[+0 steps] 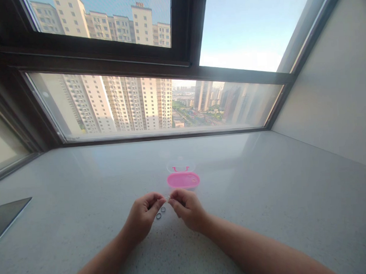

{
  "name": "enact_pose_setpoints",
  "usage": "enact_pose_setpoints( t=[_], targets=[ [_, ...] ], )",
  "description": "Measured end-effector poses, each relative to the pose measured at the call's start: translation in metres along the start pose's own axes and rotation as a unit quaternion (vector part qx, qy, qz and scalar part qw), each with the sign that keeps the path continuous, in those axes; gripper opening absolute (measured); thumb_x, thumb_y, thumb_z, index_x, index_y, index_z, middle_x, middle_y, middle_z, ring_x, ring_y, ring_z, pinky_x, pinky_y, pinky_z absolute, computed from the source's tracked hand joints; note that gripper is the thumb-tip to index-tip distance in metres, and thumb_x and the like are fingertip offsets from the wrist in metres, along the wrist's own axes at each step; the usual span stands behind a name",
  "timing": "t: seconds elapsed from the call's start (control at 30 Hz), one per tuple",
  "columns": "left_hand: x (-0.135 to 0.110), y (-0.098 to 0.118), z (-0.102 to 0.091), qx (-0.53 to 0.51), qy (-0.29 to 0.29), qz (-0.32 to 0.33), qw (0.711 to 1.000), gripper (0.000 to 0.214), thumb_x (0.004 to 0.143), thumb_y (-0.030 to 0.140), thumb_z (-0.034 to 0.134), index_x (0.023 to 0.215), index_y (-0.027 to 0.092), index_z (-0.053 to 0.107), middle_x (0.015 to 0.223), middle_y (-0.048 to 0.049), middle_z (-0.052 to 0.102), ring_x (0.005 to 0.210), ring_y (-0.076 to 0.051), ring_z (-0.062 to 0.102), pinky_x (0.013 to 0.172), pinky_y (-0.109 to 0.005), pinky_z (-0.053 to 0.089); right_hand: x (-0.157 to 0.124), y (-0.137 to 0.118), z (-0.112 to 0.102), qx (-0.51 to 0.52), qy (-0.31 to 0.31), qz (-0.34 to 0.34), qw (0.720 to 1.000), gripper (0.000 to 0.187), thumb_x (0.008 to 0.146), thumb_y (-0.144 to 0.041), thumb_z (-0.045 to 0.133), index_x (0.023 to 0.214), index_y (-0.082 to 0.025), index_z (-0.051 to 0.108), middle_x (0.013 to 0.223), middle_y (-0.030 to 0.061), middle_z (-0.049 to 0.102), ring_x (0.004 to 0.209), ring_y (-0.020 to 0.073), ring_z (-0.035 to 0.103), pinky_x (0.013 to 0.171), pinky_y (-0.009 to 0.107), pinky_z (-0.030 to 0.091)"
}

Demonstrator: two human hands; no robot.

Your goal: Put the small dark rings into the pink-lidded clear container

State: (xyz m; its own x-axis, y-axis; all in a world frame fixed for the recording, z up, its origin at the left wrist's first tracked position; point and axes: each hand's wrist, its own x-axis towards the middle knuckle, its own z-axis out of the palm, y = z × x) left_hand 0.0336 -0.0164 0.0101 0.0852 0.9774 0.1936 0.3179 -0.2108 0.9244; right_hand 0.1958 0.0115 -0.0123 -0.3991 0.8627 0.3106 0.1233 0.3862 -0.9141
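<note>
- Just in front of the pink box (183, 180) (head view, the only one): left hand (144, 213) and right hand (186, 209), fingertips meeting. Both pinch one small ring (167, 198) between them, and the other fingers are curled in.
- Nearer the person than the pink box, under the hands: two loose rings (158, 215), flat on the counter (264, 198), close together and apart from either hand.
- Directly behind the pink box: clear lid (180, 166), apparently swung open (a pink clasp shows on it).
- Far left of the pink box: dark flat slab (7, 215). What it is cannot be told.
- Step in hand, as judged: fine fingertip work on the small ring, held just above the counter. Further handling calls for a steady pinch (so slight a ring would slip easily).
- Writing: none legible on the pink box. Well behind it, beyond the window (157, 101), a red sign (139, 4) tops a tower, too small to read.
</note>
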Motion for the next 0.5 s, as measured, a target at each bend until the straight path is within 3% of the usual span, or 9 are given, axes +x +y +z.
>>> enact_pose_setpoints(
  t=[0.33,0.5],
  targets=[
    [0.0006,-0.0012,-0.0002,0.002,-0.006,0.006,1.000,0.022,0.077,0.033,0.054,0.071,0.015,0.063,0.058,0.0021,0.055,0.057,-0.012,0.047,0.053,-0.019,0.038,-0.0004,0.0002,0.0013,0.018,-0.026,0.006,0.999,0.013,0.080,-0.027,0.050,0.074,-0.015,0.052,0.050,-0.0055,0.042,0.043,0.0067,0.035,0.042,0.018,0.026],
    [0.0009,-0.0024,-0.0009,-0.004,-0.011,-0.003,1.000,0.022,0.079,0.034,0.053,0.073,0.015,0.062,0.060,0.0020,0.054,0.058,-0.012,0.046,0.053,-0.019,0.037,0.0000,-0.0001,0.0007,0.003,-0.004,0.001,1.000,0.013,0.080,-0.026,0.049,0.074,-0.015,0.052,0.050,-0.0053,0.043,0.044,0.0068,0.036,0.044,0.019,0.027]
  ],
)
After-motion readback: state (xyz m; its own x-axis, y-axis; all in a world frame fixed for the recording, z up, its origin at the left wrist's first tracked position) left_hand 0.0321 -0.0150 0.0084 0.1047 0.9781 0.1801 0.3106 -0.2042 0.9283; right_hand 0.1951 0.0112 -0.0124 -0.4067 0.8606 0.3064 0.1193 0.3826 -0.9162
